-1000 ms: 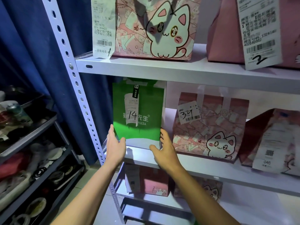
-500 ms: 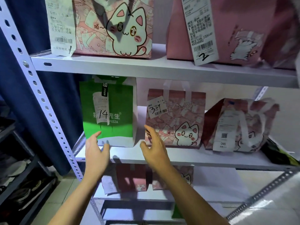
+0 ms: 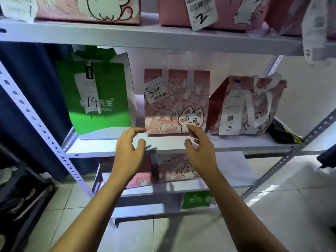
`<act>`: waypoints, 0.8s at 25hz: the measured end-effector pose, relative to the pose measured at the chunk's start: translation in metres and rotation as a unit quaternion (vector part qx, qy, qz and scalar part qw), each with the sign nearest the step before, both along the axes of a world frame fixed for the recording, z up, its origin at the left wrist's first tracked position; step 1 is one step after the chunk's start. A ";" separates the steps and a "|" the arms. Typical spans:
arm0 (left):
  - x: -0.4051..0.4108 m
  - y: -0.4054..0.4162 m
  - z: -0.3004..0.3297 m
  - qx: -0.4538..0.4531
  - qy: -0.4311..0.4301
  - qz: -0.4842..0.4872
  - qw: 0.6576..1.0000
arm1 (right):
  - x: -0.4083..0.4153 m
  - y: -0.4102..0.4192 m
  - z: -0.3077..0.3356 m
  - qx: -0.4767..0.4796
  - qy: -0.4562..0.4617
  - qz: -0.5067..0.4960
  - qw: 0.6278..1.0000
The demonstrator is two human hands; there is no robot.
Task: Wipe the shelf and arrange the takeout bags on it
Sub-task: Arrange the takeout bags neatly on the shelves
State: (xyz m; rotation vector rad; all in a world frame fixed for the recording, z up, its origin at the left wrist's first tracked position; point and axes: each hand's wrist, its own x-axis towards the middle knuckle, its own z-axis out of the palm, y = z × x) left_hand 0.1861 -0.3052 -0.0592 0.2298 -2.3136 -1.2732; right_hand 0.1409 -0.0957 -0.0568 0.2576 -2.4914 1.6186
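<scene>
On the middle shelf [image 3: 227, 145] stand three takeout bags. A green pizza bag [image 3: 98, 99] marked 14 is at the left. A pink cat bag [image 3: 174, 99] marked 34 stands in the middle. A crumpled pink bag [image 3: 245, 106] marked 046 leans at the right. My left hand [image 3: 129, 151] hovers with loosely curled fingers just in front of the cat bag's lower left corner, holding nothing. My right hand [image 3: 200, 148] is spread in front of its lower right corner, a fingertip at the bag's face.
The upper shelf [image 3: 145, 36] carries more pink bags, one tagged 2 [image 3: 201, 13]. Lower shelves hold another cat bag [image 3: 178, 168] and a green bag [image 3: 196, 200]. A dark object [image 3: 283, 133] lies at the middle shelf's right end. A dark rack [image 3: 21, 193] stands left.
Both hands left the green bag marked 14 and moved right to the pink cat bag marked 34. The view shifted right and closer.
</scene>
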 end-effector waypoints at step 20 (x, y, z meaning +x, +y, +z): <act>0.098 0.056 -0.152 0.063 -0.158 0.094 0.981 | 0.039 0.016 -0.194 0.005 -0.065 0.100 0.993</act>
